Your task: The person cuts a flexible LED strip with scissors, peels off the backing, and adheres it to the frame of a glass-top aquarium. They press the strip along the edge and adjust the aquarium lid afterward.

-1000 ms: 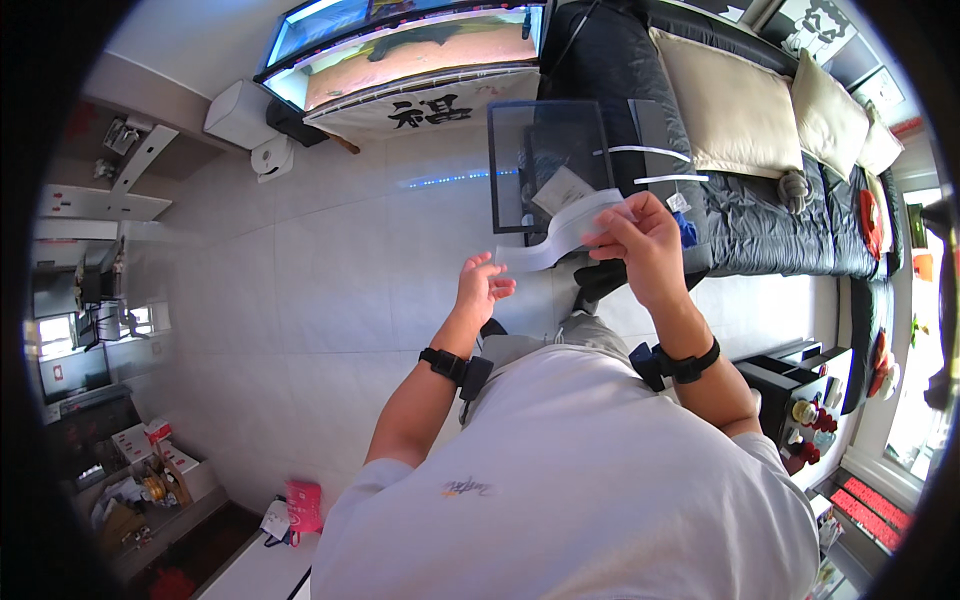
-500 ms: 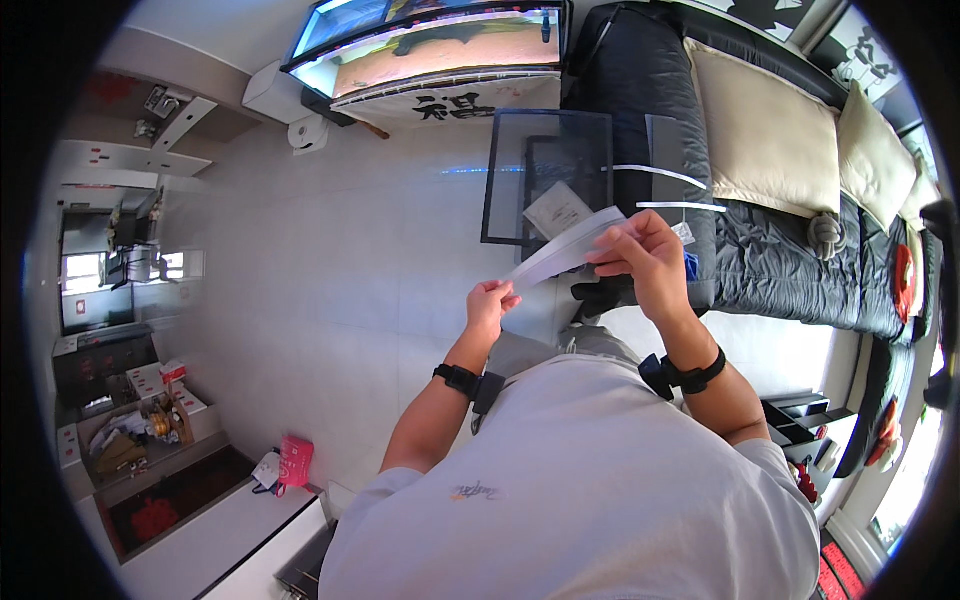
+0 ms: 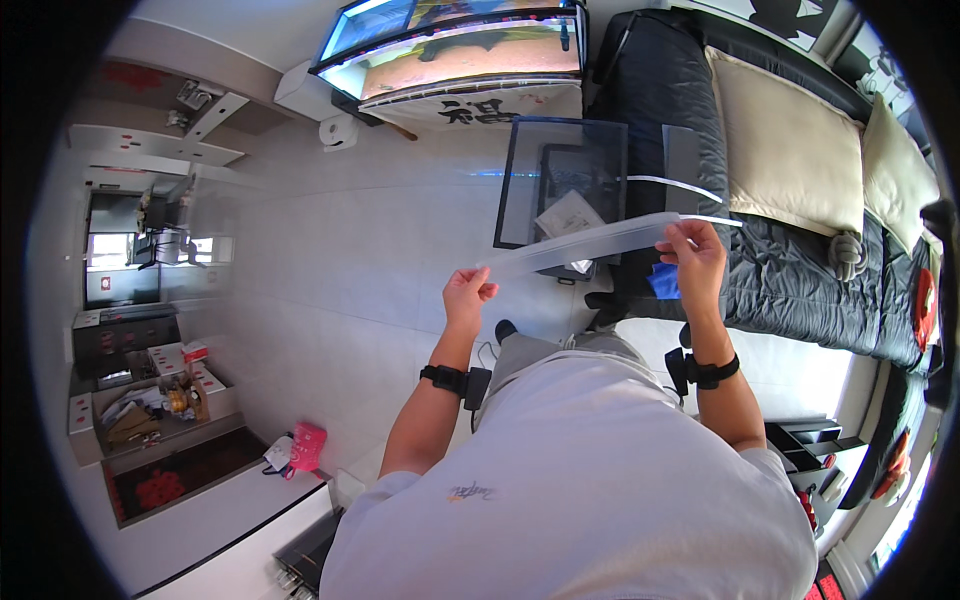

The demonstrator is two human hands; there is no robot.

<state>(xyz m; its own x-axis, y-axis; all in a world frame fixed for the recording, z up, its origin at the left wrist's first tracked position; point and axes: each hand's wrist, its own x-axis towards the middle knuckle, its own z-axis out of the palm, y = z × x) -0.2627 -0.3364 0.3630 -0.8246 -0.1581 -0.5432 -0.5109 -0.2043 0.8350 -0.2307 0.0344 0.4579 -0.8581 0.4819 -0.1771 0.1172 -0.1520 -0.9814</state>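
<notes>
filling the lower middle of the view, a pale t-shirt covers the person's torso, with grey trousers showing just past its hem. each wrist wears a black strap with a dark block on its inner side. beyond the wrists, the left hand pinches one end of a translucent plastic strip between thumb and forefinger, the fingertips closed right down on it. the right hand has the other end, thumb and fingers closed on it in a similar pinch. between them the strip hangs in the air in front of the torso, long and flat, its right end higher in the view than its left.

just past the right hand, a blue item lies at the edge of a black padded sofa. behind the strip is a see-through panel in a black frame, and a square whitish packet shows within its outline; whether it lies on or under the panel i cannot tell. two slim white strips reach out over the sofa, near a grey knotted cushion and a large cream cushion. farthest off, a lit aquarium stands above a cream cloth bearing black brushwork.
</notes>
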